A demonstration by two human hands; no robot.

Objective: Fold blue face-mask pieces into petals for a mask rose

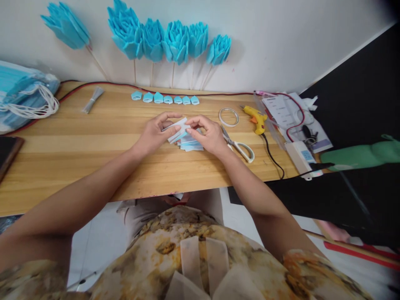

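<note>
Both hands hold a small white-and-blue strip of mask-like fabric over the table. My left hand pinches its left end between thumb and fingers. The fingertips of my right hand grip its upper right end. Just beneath lies a loose stack of similar light-blue and white pieces, partly covered by the right hand. Farther back is a row of several small folded blue petals. A pair of white-handled scissors lies beside my right wrist, its blades partly hidden.
Several blue fabric flowers on sticks lean against the wall. To the right are a tape roll, a yellow glue gun with its cord, a power strip and a green bottle. Bagged blue masks and a phone-like dark object sit left.
</note>
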